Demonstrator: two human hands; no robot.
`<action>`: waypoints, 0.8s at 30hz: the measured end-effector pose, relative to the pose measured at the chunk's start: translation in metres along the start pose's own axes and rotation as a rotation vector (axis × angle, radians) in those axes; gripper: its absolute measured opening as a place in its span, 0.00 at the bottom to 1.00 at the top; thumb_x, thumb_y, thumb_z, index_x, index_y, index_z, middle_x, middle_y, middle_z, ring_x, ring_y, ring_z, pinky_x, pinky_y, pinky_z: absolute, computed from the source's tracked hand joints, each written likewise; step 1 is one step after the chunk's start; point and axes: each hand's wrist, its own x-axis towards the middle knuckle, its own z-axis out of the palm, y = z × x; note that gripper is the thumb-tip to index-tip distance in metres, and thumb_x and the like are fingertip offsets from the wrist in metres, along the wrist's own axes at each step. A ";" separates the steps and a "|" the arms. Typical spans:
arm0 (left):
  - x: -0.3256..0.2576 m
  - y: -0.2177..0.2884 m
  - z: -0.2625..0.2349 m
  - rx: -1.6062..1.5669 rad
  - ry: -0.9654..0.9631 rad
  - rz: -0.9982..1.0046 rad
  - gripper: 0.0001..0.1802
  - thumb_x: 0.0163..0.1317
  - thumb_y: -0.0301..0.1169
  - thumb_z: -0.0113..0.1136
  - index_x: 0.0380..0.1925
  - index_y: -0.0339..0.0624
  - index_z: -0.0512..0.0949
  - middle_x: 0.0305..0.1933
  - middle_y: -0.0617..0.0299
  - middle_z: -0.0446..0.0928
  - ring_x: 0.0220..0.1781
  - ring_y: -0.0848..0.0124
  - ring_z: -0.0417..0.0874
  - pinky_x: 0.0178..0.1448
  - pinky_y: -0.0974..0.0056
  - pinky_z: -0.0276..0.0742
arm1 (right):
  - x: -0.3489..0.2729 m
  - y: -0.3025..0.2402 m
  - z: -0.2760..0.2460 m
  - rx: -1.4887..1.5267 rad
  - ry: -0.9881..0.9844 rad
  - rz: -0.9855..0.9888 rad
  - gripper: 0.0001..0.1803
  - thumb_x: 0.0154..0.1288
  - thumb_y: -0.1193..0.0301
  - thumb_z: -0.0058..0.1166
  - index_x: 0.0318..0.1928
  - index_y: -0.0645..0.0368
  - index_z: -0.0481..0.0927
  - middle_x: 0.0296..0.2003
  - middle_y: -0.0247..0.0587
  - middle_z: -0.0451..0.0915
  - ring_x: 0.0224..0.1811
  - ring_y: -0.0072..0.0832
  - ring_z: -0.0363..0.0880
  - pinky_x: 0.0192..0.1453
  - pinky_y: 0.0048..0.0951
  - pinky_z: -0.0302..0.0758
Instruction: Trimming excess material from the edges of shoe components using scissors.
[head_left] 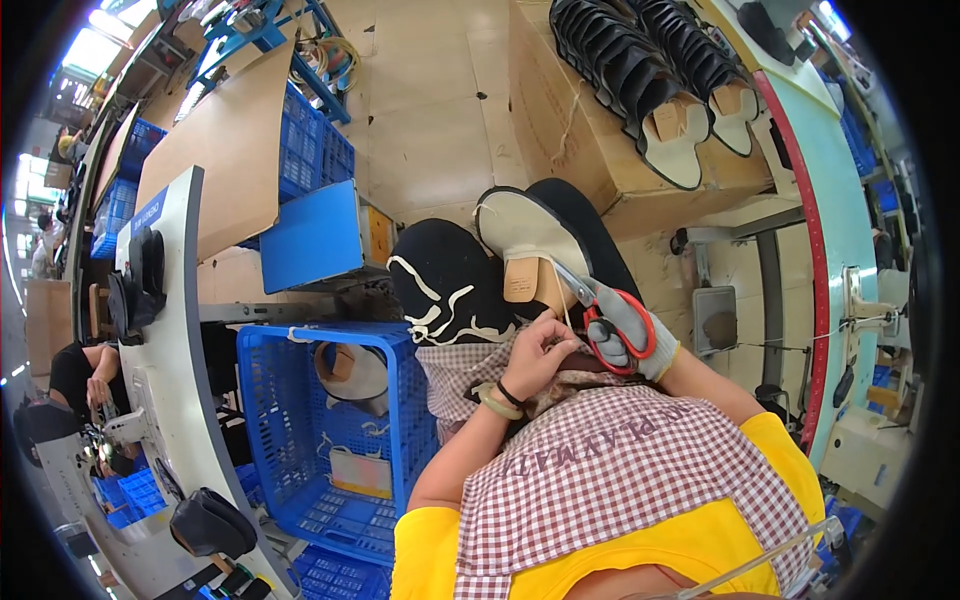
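Left hand (540,355), bare, with dark band and pale bangle at wrist; fingertips gathered together just beside a narrow pale strip (566,308); impossible to tell whether pinched on it; right hand (618,318), in grey knitted glove, clamped on metal scissors with red loop handles (650,335); both hands close together, near the lap; scissor blades pointing far and left, alongside a cream-lined black shoe piece with tan card patch (520,225), lying at the knees, just beyond both hands.

To the left, an open blue plastic lattice crate (400,420), with a cream-and-black piece bearing a tan patch (370,368) and a pale yellow-edged pad (362,472) inside; farther left, a long whitish worktable (190,370) with black shaped pieces (212,522) on top.

To the far right, a brown cardboard box (560,115), topped with two nested rows of black shoe pieces with cream linings (625,75); right of this, a pale green worktable with red edging (835,215).
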 end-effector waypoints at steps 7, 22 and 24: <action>-0.031 0.012 -0.017 0.337 -0.199 0.132 0.04 0.53 0.21 0.62 0.28 0.36 0.75 0.42 0.55 0.70 0.45 0.62 0.74 0.51 0.66 0.68 | -0.019 0.004 -0.015 -0.143 -0.086 0.055 0.32 0.71 0.54 0.45 0.69 0.51 0.56 0.24 0.27 0.71 0.14 0.11 0.61 0.15 0.11 0.57; 0.023 0.052 0.000 0.714 0.493 0.353 0.07 0.59 0.27 0.55 0.35 0.36 0.71 0.30 0.46 0.75 0.33 0.49 0.79 0.36 0.52 0.74 | -0.027 -0.001 -0.007 -0.335 -0.018 0.060 0.36 0.70 0.51 0.46 0.72 0.48 0.50 0.26 0.30 0.72 0.16 0.12 0.59 0.17 0.13 0.57; 0.034 0.038 -0.003 0.819 0.452 0.265 0.07 0.58 0.27 0.56 0.34 0.36 0.71 0.31 0.46 0.75 0.33 0.49 0.78 0.36 0.52 0.74 | -0.026 -0.003 -0.009 -0.293 -0.020 0.095 0.36 0.70 0.51 0.46 0.71 0.49 0.52 0.27 0.30 0.73 0.16 0.12 0.59 0.18 0.12 0.58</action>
